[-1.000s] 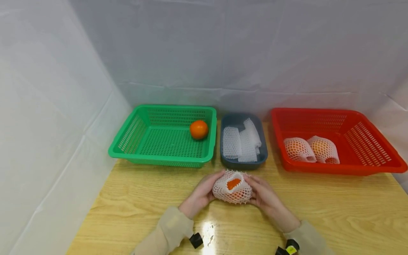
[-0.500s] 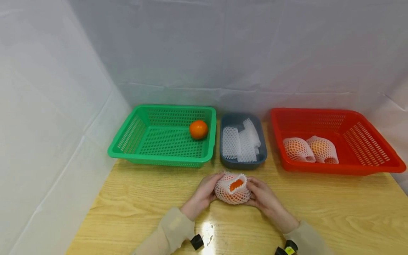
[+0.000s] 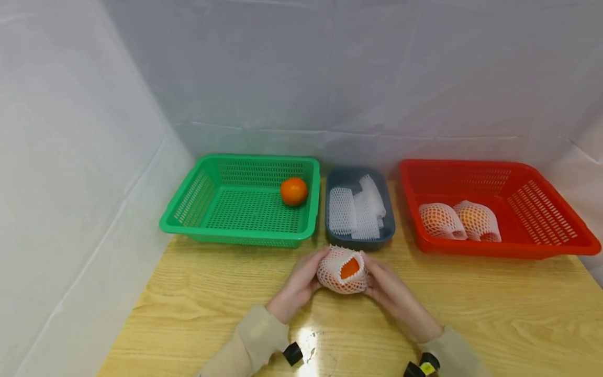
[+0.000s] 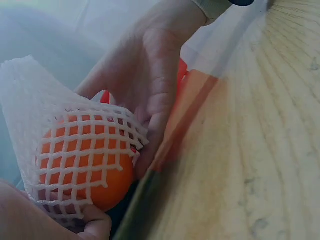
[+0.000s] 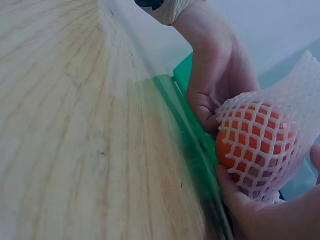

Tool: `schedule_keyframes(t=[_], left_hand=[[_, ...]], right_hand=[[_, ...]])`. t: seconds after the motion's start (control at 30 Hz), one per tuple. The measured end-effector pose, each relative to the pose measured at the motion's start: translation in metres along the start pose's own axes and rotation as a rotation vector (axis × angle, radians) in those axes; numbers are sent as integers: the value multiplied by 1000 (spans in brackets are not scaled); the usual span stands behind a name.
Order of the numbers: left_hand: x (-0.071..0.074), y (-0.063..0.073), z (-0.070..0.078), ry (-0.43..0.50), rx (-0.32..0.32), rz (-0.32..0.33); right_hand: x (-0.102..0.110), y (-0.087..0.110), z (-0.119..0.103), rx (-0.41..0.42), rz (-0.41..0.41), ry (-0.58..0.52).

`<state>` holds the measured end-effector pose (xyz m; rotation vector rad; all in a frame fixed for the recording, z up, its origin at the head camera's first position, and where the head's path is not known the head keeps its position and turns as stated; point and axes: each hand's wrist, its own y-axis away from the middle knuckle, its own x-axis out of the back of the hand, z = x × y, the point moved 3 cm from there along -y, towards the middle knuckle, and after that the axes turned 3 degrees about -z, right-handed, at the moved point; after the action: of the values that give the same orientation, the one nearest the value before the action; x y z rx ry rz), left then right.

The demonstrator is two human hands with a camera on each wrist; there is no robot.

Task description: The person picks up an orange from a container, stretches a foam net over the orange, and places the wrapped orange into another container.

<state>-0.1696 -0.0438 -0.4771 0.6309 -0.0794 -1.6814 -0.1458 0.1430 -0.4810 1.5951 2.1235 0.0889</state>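
Note:
Both hands hold an orange inside a white foam net sleeve, in front of the small bin. The left hand grips its left side, while the right hand has its right side, thumb near the sleeve's top opening. Orange skin shows through that opening. From the left wrist view, the bare underside of the orange bulges out of the sleeve's lower edge, and the rest of the sleeve stands up loose above the fruit. Fingertips of the right hand press against the fruit's lower side in the right wrist view.
A green basket with one bare orange stands at the back left. The dark blue bin behind the hands contains several flat foam sleeves. At right, a red basket holds two sleeved fruits.
The sleeved orange first tilted to the right, its top opening turning that way, then shifted slightly up toward the blue bin with both hands. The baskets look the same.

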Motion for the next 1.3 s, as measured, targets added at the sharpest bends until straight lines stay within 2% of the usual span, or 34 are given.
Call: schedule_keyframes(t=[0.1,0.3,0.43,0.6,0.83,1.0,1.2,1.3], left_hand=[[-1,0,5,-13,-22,5],[-4,0,11,-25,-43,6],[-6,-1,14,-38,-64,12],[-10,-2,14,-57,-133,13],[-16,-3,9,46,-169,-93],[-18,-3,7,54,-178,-128],[-24,-3,9,123,-113,-215],[-26,0,12,59,-81,-245]], right_hand=[[0,2,-4,16,-59,8],[-1,3,-6,40,-194,-55],[-1,4,-8,26,-166,-91],[-4,5,-11,19,-158,-107],[-10,10,-15,41,-238,-66],[-11,11,-17,57,-261,-46],[-13,10,-25,83,-224,-85],[-13,10,-29,103,-157,-125]])
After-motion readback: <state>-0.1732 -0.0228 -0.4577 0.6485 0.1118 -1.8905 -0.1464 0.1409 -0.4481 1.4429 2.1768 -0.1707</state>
